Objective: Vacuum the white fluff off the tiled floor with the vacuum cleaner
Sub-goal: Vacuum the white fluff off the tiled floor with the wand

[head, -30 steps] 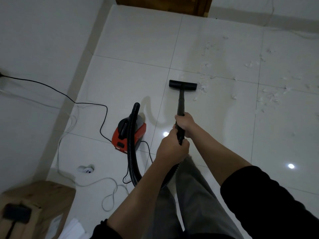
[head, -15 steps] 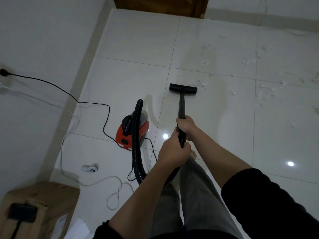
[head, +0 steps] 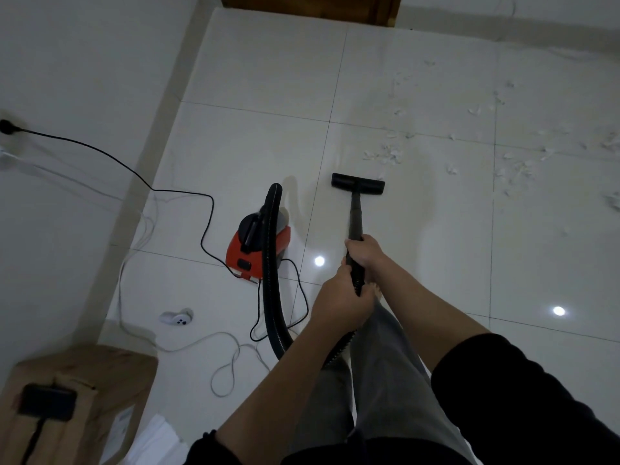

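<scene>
A red and black vacuum cleaner [head: 258, 245] stands on the white tiled floor [head: 255, 146]. Its ribbed black hose [head: 271, 263] loops up to a black wand [head: 355, 216] that ends in a flat black nozzle [head: 357, 183] lying on the tile. My right hand [head: 365, 251] grips the wand higher up. My left hand [head: 342, 297] grips it just below, where the hose joins. White fluff [head: 385, 154] lies just beyond the nozzle, and more fluff [head: 516, 167] is scattered to the right.
A black power cord [head: 141, 177] runs from a wall plug [head: 6, 126] to the vacuum. A white cable [head: 221, 367] and white socket block [head: 176, 317] lie at left. A wooden stool [head: 84, 397] with a black device stands bottom left. My grey trouser leg [head: 379, 380] is below the hands.
The nozzle has been drawn back toward me, away from the fluff. Both hands have kept their grip on the wand, and the view has shifted slightly.
</scene>
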`<state>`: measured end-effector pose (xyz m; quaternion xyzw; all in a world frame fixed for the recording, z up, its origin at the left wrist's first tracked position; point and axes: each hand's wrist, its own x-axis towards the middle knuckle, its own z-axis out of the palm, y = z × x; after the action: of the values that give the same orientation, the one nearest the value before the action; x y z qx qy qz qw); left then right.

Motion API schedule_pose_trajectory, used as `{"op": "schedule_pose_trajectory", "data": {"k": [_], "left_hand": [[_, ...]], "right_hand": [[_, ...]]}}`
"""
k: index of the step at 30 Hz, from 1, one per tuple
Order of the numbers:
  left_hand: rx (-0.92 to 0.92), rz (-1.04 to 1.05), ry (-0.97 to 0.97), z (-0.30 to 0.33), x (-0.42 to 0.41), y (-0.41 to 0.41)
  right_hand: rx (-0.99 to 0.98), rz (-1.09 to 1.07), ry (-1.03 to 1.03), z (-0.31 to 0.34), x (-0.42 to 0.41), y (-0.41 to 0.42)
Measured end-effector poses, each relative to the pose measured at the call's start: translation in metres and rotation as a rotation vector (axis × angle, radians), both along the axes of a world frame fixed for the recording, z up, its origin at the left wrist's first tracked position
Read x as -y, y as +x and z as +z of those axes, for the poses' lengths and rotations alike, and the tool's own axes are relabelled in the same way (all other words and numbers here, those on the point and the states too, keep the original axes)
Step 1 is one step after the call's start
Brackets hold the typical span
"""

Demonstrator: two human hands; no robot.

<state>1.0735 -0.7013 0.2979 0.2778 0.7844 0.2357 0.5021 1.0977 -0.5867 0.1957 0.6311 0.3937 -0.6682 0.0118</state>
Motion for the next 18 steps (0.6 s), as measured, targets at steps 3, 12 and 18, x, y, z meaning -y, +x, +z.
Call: {"op": "schedule_pose_trajectory", "data": {"k": [3, 12, 18], "left_hand": [[0.001, 0.001, 0.028, -0.002, 0.001, 0.006], [-0.026, -0.003, 0.089, 0.004, -0.016, 0.025], [-0.011, -0.029, 0.124, 0.005, -0.041, 0.041]], "right_hand": [[0.004, 0.008, 0.007, 0.001, 0.001, 0.005], [0.016, 0.007, 0.075, 0.01, -0.021, 0.024], [0.01, -0.003, 0.067, 0.016, -0.049, 0.045]]}}
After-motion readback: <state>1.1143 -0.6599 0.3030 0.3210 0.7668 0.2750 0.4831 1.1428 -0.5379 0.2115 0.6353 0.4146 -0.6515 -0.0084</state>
